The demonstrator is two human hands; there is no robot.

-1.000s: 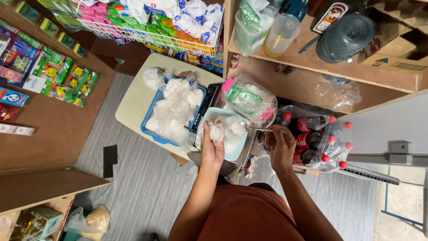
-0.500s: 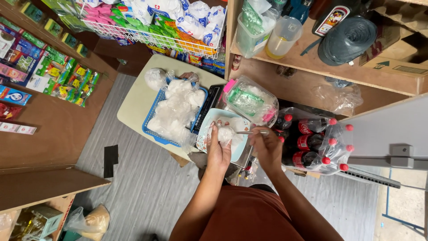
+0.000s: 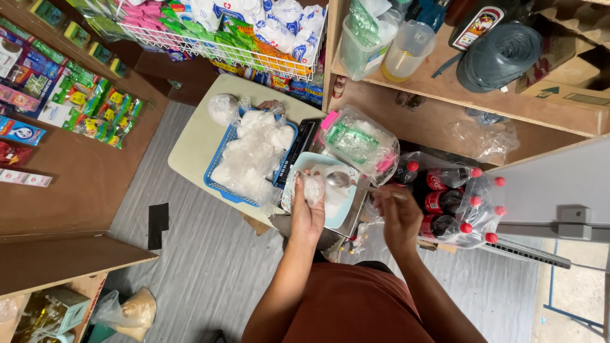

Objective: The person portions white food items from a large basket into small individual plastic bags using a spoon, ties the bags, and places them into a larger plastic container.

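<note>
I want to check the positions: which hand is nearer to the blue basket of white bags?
Left. The left hand, holding a small clear bag, is just beside the blue basket. The right hand, holding the spoon, is farther away.

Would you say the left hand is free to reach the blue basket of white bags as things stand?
Probably not yet: the left hand holds a small clear bag, though the blue basket lies close beside it, unobstructed.

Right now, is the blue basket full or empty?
Full: the blue basket is heaped with small clear bags of white powder above its rim.
</note>
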